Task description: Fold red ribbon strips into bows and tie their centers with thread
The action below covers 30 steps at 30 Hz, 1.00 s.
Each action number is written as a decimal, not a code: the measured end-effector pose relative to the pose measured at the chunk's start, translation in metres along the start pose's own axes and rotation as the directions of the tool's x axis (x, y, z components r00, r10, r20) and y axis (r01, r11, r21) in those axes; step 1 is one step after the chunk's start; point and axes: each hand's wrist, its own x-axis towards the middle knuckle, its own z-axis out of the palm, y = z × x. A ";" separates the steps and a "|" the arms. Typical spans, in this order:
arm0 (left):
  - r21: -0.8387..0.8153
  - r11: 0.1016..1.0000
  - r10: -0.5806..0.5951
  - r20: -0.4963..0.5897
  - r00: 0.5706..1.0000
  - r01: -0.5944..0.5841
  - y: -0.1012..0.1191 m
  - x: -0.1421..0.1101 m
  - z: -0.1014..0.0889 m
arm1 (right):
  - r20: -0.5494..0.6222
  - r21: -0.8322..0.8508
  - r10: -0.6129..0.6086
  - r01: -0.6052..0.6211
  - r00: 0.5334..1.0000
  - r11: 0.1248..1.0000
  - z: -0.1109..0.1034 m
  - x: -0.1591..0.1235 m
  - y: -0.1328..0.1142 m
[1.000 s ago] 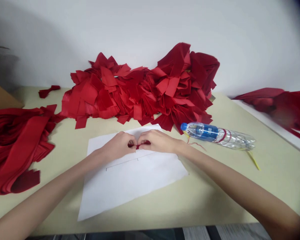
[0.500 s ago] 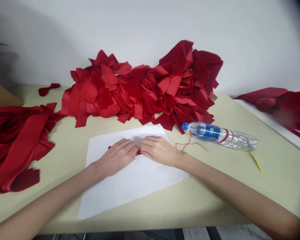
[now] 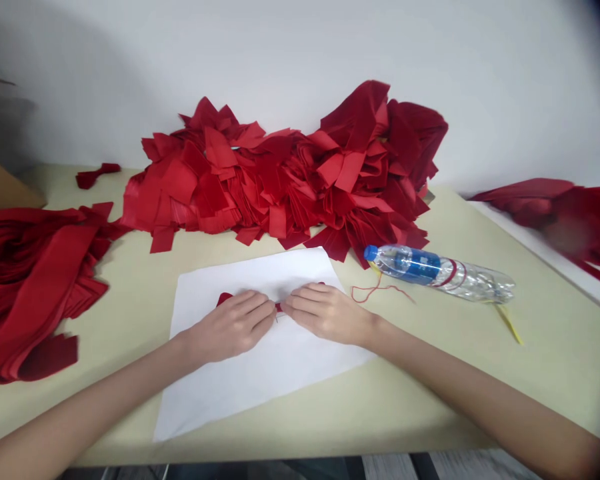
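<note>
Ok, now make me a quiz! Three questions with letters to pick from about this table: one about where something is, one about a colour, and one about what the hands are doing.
1. Where does the plastic bottle lie?
A) On the white paper
B) On the table, right of the paper
C) On the floor

2. What colour is the bottle's label?
A) Green
B) Yellow
C) Blue

3. What are the left hand and right hand doing?
A) Resting on the paper by a small red cloth piece
B) Gripping the bottle
C) Lifted in the air

Answers:
1 B, it lies on its side off the paper.
2 C, the band around the bottle is blue.
3 A, both hands lie on the paper, with red cloth showing at the fingers.
</note>
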 end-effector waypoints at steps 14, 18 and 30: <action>-0.354 0.832 -0.373 0.212 0.903 0.427 -0.001 0.016 -0.008 | 0.076 -0.008 -0.007 0.008 0.997 1.000 -0.001 0.019 0.010; -0.355 0.802 -0.385 0.306 0.870 0.480 -0.005 0.018 -0.011 | 0.055 -0.079 -0.024 0.029 0.998 0.996 0.003 0.019 0.008; -0.068 0.933 -0.339 0.175 0.925 0.354 0.007 0.014 0.001 | 0.093 0.060 0.076 -0.082 0.993 0.995 -0.001 0.016 0.012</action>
